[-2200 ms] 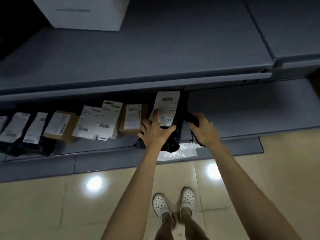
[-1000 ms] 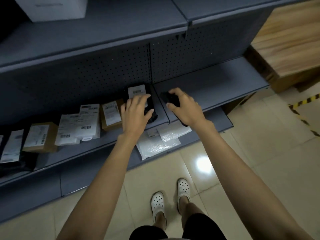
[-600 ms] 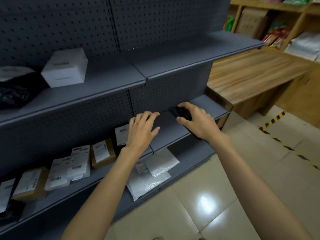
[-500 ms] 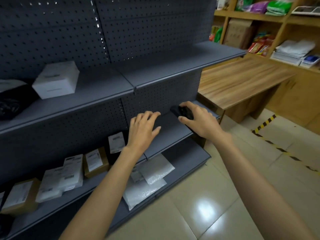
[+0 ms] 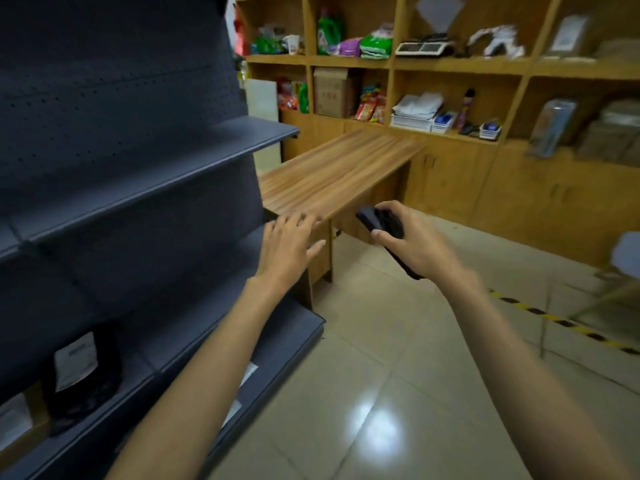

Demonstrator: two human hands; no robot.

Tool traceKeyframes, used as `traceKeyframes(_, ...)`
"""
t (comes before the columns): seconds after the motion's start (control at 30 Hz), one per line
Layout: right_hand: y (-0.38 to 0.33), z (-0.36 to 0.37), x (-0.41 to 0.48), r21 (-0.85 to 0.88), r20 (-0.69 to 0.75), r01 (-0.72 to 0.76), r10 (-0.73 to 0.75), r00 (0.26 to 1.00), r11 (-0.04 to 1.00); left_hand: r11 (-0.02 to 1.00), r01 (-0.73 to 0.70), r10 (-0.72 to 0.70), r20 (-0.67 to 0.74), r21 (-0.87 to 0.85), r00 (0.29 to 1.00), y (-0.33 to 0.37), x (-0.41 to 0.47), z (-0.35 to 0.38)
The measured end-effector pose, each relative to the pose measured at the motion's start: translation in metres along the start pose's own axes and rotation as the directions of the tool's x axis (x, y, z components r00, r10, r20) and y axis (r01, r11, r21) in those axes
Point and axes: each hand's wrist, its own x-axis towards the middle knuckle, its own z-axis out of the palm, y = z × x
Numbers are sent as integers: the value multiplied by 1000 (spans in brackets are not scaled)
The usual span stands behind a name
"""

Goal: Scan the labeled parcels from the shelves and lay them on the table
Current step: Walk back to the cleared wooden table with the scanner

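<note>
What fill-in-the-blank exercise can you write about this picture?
1. The right hand grips the ____ scanner.
2. The left hand, fingers straight, holds ____.
3. The black parcel bears a ____ label.
4. The table top is made of ____.
Missing words: black; nothing; white; wood.

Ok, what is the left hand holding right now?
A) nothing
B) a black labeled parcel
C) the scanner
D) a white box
A: the left hand is stretched out with straight fingers and nothing in it, while the right hand grips the black scanner.
</note>
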Motion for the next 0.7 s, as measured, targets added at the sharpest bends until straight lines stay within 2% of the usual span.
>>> traceKeyframes(0.2, 123, -79, -37, -43, -91, -202, 198, 976, 978, 979, -147, 155, 54, -138, 986, 130, 48, 62)
traceKeyframes(0.33, 186, -113, -43, -37, -161, -312, 303, 939, 949, 958, -234, 250, 86, -166, 964, 190, 83, 104)
traceKeyframes(0.53, 245, -114, -4, -52, -166, -380, 367, 915, 923, 944, -260, 285, 105, -201, 953, 208, 141, 164)
traceKeyframes(0.7, 289, -102, 90, -61, -137, -386, 375, 917, 921, 941, -267, 297, 127, -209, 947, 191, 224, 224)
